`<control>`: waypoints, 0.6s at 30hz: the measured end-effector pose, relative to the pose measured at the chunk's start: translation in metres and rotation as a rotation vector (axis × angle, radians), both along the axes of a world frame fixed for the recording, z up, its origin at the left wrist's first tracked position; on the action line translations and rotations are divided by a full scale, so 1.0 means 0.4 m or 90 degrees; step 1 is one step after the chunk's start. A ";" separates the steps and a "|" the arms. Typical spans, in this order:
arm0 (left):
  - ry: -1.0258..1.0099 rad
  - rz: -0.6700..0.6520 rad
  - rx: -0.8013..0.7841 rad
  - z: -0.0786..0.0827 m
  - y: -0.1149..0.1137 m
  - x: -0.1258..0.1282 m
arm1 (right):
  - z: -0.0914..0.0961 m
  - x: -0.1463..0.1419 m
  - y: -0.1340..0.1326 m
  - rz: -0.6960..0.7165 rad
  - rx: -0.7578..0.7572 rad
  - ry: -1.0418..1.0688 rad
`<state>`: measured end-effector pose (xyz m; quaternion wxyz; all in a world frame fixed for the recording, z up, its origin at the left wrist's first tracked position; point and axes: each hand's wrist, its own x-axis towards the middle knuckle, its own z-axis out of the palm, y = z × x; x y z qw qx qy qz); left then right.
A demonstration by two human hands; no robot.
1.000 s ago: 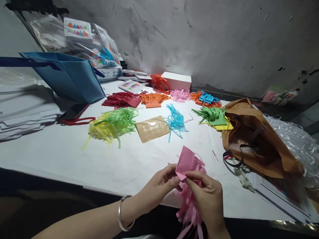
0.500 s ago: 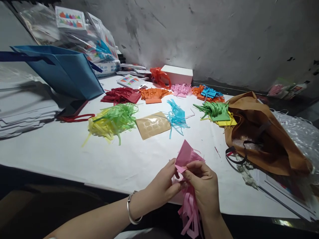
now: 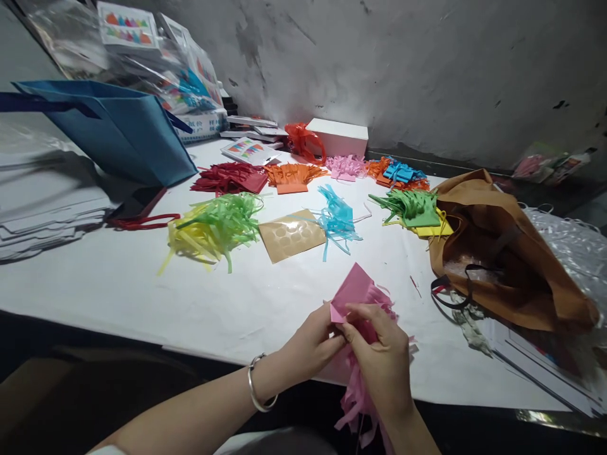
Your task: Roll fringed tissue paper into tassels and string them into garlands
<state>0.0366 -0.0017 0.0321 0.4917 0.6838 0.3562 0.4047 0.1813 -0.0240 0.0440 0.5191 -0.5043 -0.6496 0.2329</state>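
Both my hands hold a pink paper tassel over the near edge of the white table. My left hand, with a silver bangle on its wrist, pinches the tassel's uncut top from the left. My right hand is closed round the tassel from the right. Pink fringe strips hang down below the hands, past the table edge.
Fringed paper tassels lie across the table: yellow-green, light blue, red, orange, green. A tan sticker sheet lies mid-table. A blue bag stands at the left, a brown bag at the right, a white box by the wall.
The hands have shifted slightly on the pink tassel, whose top now tilts a little more to the right. The camera has dipped a little.
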 end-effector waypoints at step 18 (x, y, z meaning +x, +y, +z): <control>-0.010 0.036 -0.166 0.025 -0.007 -0.020 | 0.037 0.047 -0.017 0.082 -0.030 -0.111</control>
